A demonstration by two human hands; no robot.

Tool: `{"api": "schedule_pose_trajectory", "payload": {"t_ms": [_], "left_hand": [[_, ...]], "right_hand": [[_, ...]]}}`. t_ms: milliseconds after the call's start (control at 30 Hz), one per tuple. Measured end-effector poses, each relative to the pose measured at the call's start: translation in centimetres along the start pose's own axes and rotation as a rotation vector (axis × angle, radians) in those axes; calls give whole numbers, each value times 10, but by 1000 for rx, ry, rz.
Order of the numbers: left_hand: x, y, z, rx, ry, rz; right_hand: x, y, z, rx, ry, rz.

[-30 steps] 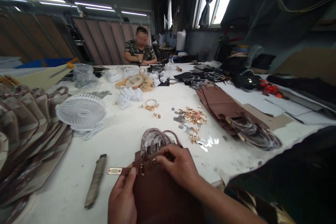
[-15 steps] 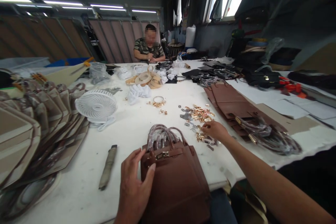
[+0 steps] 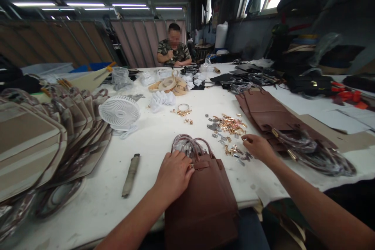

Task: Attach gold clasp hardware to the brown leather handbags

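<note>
A brown handbag (image 3: 202, 203) lies in front of me at the table's near edge, with plastic-wrapped handles (image 3: 190, 144) at its top. My left hand (image 3: 175, 174) is closed over the upper left of the bag, thumb and fingers gripping the end of its strap (image 3: 202, 165) at the metal clasp, mostly hidden by the hand. Out to the right, my right hand (image 3: 258, 148) pinches a small gold metal piece at its fingertips. Beside it lies a pile of gold and grey metal fittings (image 3: 230, 125), with a few more fittings (image 3: 233, 149) nearer the bag.
Brown bag pieces with wrapped handles (image 3: 272, 113) lie to the right. At left are stacked beige-lined bag parts (image 3: 32, 144), a white fan (image 3: 119, 111) and a wrapped tool (image 3: 131, 175). Tape rolls (image 3: 168, 84) sit farther back. A person (image 3: 174, 50) sits across the table.
My left hand has moved from lying open at the bag's left edge to closing over its clasp. My right hand has drawn back slightly from the fittings with a small piece. The view has shifted left.
</note>
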State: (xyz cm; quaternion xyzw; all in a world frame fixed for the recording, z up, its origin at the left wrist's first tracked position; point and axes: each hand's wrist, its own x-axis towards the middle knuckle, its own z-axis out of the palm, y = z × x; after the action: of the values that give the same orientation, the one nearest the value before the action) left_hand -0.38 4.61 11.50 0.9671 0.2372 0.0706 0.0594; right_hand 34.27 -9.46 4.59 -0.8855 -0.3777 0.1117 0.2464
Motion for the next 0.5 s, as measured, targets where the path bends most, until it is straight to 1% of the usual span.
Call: {"api": "schedule_pose_trajectory", "payload": {"t_ms": [33, 100, 133, 167, 200, 233, 300, 333, 367, 433, 500], "left_hand": [[1, 0, -1, 8, -9, 11], [5, 0, -2, -13, -21, 3], [6, 0, -3, -49, -27, -24], [8, 0, -4, -105, -39, -59], [10, 0, -6, -182, -56, -99], [13, 1, -8, -276, -75, -140], [17, 5, -14, -492, -111, -196], [19, 8, -17, -605, -128, -205], [21, 11, -20, -715, -144, -206], [23, 18, -24, -902, -178, -177], [24, 22, -22, -1031, -190, -124]], "right_hand": [[-11, -6, 0, 64, 4, 8], [-41, -26, 3, 285, -15, 2], [-59, -40, 7, 502, -43, -17], [-77, -55, 13, 718, -85, -43], [-95, -71, 20, 862, -149, -72], [-112, -87, 29, 951, -222, -94], [-140, -116, 46, 981, -292, -154], [-149, -128, 55, 966, -295, -198], [-155, -137, 62, 946, -277, -242], [-157, -148, 73, 936, -204, -300], [-152, -152, 79, 937, -114, -293]]}}
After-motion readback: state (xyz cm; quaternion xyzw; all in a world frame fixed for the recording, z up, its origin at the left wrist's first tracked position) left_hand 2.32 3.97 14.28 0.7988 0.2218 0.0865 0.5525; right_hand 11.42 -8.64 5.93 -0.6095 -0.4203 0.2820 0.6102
